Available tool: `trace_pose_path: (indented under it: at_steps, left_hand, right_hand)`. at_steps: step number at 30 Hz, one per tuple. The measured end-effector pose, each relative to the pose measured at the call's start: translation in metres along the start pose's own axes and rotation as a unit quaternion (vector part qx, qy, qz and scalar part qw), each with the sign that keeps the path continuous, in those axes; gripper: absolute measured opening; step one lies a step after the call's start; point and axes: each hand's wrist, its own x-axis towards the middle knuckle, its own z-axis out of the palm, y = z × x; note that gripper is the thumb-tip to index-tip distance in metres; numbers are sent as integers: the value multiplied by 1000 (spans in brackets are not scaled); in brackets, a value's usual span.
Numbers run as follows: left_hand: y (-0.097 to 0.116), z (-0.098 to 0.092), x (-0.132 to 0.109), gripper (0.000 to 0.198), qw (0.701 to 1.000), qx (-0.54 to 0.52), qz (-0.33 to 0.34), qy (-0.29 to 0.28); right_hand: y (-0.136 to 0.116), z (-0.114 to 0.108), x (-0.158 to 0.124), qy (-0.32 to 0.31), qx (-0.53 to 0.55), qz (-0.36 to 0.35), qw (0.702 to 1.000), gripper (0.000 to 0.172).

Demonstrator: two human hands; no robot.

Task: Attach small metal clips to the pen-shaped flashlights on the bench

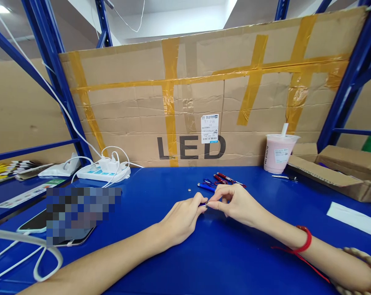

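Observation:
Both hands meet at the middle of the blue table (173, 262). My left hand (182, 217) and my right hand (234, 201) pinch a small blue object (204, 203) between their fingertips; it looks like a short pen-like part, mostly hidden by the fingers. Just behind the hands lie a blue pen (206, 187) and red pens (227, 178). A tiny round part (189, 190) sits on the table to their left. My right wrist wears a red string bracelet (305, 241).
A pink drink cup with a straw (279, 152) stands at the back right beside an open cardboard box (335, 172). A white power strip with chargers (104, 170) and phones (35, 223) lie at left. A taped cardboard wall marked LED (191, 102) closes the back.

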Motion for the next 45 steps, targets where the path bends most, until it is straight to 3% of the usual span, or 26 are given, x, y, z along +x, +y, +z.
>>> trace_pose_path:
  at_steps: [6,13,19,27,45]
  left_hand:
    - [-1,0,2,7,997,59,51,28]
    - [-2,-1,2,16,993,87,73,41]
    - [5,-6,1,17,998,48,33,22]
    - [3,-5,3,18,997,69,40,24]
    - [-6,-5,8,20,996,75,-2,38]
  right_hand:
    - [-2,-1,0,-49,97,110,988,34]
    - [-7,-2,0,-31,110,122,986,36]
    - [0,-3,3,-39,96,100,990,40]
    - [3,-6,6,-62,77,81,992,37]
    - [7,-2,7,-17,9,8,1000,36]
